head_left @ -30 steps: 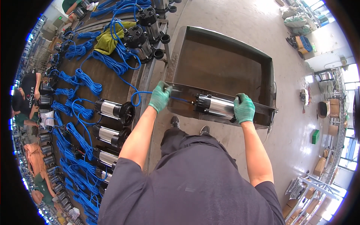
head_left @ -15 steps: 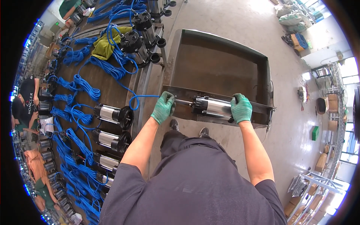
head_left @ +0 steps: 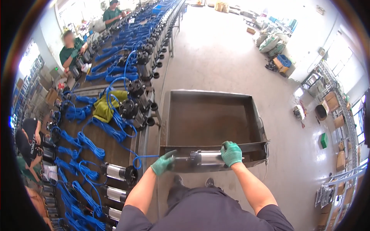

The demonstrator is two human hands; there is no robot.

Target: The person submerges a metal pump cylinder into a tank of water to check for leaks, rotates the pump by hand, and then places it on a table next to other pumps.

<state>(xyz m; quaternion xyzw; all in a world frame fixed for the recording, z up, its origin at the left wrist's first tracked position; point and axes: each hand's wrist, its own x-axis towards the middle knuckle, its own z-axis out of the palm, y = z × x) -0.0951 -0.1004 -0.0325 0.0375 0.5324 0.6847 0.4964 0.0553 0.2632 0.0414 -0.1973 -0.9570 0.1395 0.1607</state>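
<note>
Well, the bench [head_left: 120,152] is the longest thing here, strewn with blue cables [head_left: 91,145] and steel pumps [head_left: 115,172]. Beside it stands the tank [head_left: 254,115], split by a crosswise strip [head_left: 212,145]; its wide far part is brown inside, liquid or bare bottom I cannot tell. Across the floor a blue crate [head_left: 284,60] sits by a carton [head_left: 280,67]. The motor [head_left: 210,158] lies sideways over the tank's narrow near part. The right hand [head_left: 231,154] grasps its right end; the left hand [head_left: 162,162] blurs near the other, gripping or loose I cannot tell.
</note>
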